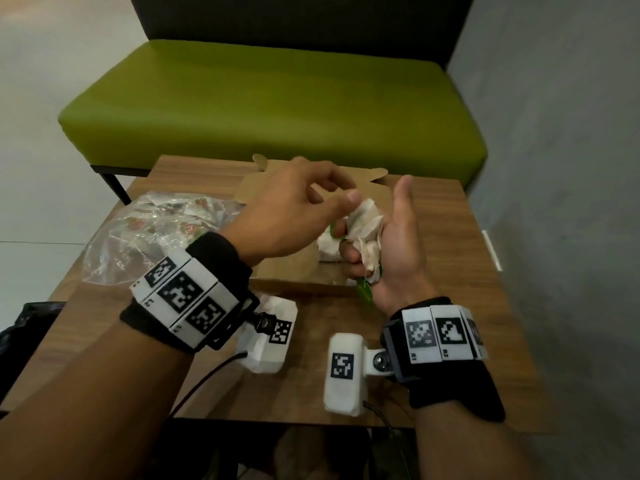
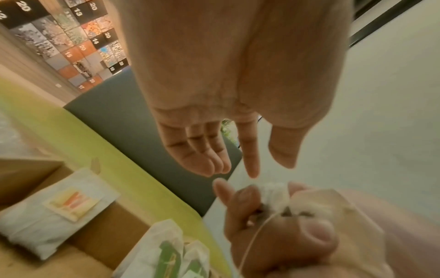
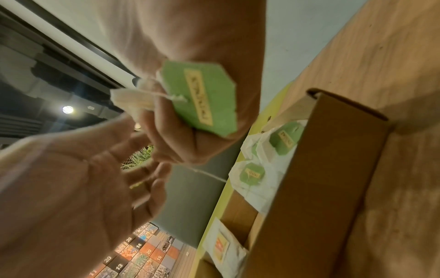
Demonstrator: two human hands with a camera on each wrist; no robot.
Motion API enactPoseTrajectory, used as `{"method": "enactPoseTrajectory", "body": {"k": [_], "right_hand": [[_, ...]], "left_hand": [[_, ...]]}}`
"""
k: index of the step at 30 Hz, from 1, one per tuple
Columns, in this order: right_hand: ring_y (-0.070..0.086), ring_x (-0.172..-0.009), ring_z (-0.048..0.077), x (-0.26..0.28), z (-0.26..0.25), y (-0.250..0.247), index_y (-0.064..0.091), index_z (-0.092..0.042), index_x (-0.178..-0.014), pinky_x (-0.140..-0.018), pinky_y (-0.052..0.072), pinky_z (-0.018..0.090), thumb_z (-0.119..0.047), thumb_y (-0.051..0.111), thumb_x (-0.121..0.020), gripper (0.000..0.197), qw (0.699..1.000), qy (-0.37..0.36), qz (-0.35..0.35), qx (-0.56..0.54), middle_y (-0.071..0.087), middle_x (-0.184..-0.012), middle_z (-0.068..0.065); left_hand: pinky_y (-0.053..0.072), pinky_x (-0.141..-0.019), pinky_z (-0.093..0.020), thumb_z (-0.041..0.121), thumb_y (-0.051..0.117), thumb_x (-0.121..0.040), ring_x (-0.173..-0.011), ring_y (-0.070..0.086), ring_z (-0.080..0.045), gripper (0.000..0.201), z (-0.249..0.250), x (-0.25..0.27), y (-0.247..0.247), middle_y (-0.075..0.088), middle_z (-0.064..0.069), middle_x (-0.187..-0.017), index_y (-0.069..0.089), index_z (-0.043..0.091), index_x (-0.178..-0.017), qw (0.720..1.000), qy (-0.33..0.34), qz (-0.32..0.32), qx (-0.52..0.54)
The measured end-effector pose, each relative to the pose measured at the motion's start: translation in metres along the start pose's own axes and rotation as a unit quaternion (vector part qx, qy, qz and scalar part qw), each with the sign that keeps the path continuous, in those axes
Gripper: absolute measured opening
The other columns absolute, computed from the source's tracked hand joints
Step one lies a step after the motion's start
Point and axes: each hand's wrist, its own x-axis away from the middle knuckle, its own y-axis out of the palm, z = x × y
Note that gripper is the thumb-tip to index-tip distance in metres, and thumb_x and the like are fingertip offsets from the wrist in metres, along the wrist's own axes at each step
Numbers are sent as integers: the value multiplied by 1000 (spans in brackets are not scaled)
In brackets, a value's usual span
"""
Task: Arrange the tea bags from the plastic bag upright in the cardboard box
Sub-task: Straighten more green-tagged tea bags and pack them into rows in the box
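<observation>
Your right hand [image 1: 398,251], nearest of all over the table's front half, is curled around a bunch of white paper tea bags [image 1: 363,223], thumb raised, with one green octagonal paper tag [image 3: 204,99] lying against its fingers and a thin string trailing off. Your left hand [image 1: 294,209] hangs just above that bunch with its fingers loosely spread and holding nothing; the forefinger tip sits right at the top of the white paper, though you cannot tell from these views whether it touches. Beneath both hands stands the open brown cardboard box [image 1: 298,278] on the brown wood-grain table [image 1: 450,306]. Inside the box, more white tea bags with green tags [image 3: 284,139] sit at the end below your right hand, and a white sachet with an orange-and-yellow label [image 2: 71,205] lies flat farther along. To your left of the box rests the crumpled clear plastic bag [image 1: 145,233], with more packets showing through it. Beyond the table stands a green upholstered bench with a dark backrest [image 1: 277,98]. Both wrists carry black bands with black-and-white square markers [image 1: 180,292].
</observation>
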Motion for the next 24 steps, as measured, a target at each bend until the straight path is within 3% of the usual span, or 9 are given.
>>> {"method": "enactPoseTrajectory", "body": {"k": [2, 5, 7, 10, 14, 17, 19, 22, 24], "right_hand": [[42, -38, 7, 2, 2, 4, 63, -5, -119, -33, 26, 15, -81, 9, -92, 96, 1000, 16, -22, 16, 56, -63, 2], [43, -37, 7, 1, 4, 4, 63, -6, -124, -33, 26, 14, -79, 13, -94, 93, 999, 22, -33, 18, 54, -54, -2], [44, -37, 6, 0, 3, 4, 60, -5, -128, -32, 27, 14, -76, 21, -96, 87, 999, 23, -33, 22, 55, -58, 0], [43, -38, 4, 0, 1, 5, 63, -11, -106, -31, 26, 14, -61, 38, -101, 57, 999, 15, -23, 46, 60, -72, 3], [42, -40, 4, -4, -1, 5, 59, -9, -108, -33, 25, 15, -31, 56, -103, 23, 997, -11, -9, 73, 62, -77, 5], [41, -41, 6, -7, 0, 7, 62, -8, -106, -34, 25, 16, -30, 52, -105, 24, 995, -14, 0, 97, 62, -74, 6], [41, -40, 7, -7, 1, 10, 64, -10, -99, -34, 25, 16, -38, 45, -107, 34, 995, -9, -5, 98, 60, -70, 6], [42, -38, 6, -9, 3, 11, 64, -11, -98, -32, 27, 16, -50, 37, -106, 48, 996, 4, -26, 80, 55, -68, 6], [43, -38, 6, -10, 4, 9, 66, -13, -104, -33, 28, 16, -48, 39, -106, 44, 996, 0, -37, 86, 56, -69, 6]], "left_hand": [[54, -75, -18, 41, 65, -91, -98, 59, 2, 26, 5, 3, -5, 50, 9, -117, 66, 37, -116, 997, 32, -72, -20], [55, -88, -28, 32, 70, -89, -100, 56, 5, 22, 4, 5, -4, 51, 6, -116, 69, 32, -111, 992, 39, -113, -34], [58, -78, -30, 25, 72, -89, -87, 62, -1, 13, 4, 5, -3, 58, 5, -104, 70, 22, -101, 996, 25, -87, 10], [49, -58, -20, 20, 70, -90, -71, 64, -15, 7, -2, 1, -10, 68, 3, -79, 65, 15, -88, 999, 3, -28, 46], [51, -59, -44, 21, 67, -93, -65, 56, -24, 10, -10, 1, -18, 64, -6, -80, 61, 14, -88, 997, -4, -6, 74], [55, -65, -48, 28, 71, -89, -78, 67, -31, 16, -11, 2, -19, 70, -3, -91, 63, 19, -101, 995, -12, -28, 97], [55, -67, -36, 31, 75, -85, -84, 69, -22, 26, -13, 3, -20, 70, 1, -96, 66, 29, -109, 995, -18, -57, 79], [50, -66, -25, 27, 77, -84, -82, 67, -15, 20, -15, 5, -18, 69, 3, -91, 70, 29, -103, 996, -20, -48, 68], [51, -65, -30, 21, 76, -84, -76, 65, -12, 16, -15, 6, -17, 69, 0, -89, 71, 22, -99, 995, -23, -17, 92]]}}
